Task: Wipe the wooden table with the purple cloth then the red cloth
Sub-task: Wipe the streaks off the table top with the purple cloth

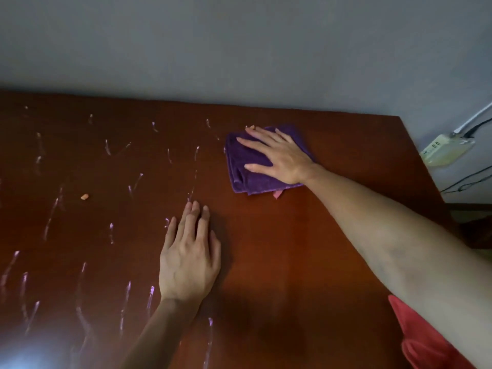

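Purple folded cloth (247, 166) lies far right on the dark reddish wooden table (292, 249), pressed under the right hand (279, 155), fingers spread flat; left hand (189, 262) rests flat, released. White streaks (50, 222) left remain unwiped. Crumpled red cloth (423, 339) waits near right, unused. No readable writing.

Purple cloth (247, 166), red cloth (415, 342), reddish-brown wooden table (292, 249) with whitish streaks (50, 222), grey wall (239, 49).

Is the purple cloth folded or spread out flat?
Folded. The purple cloth under the right hand shows stacked layered edges along its left and near sides.
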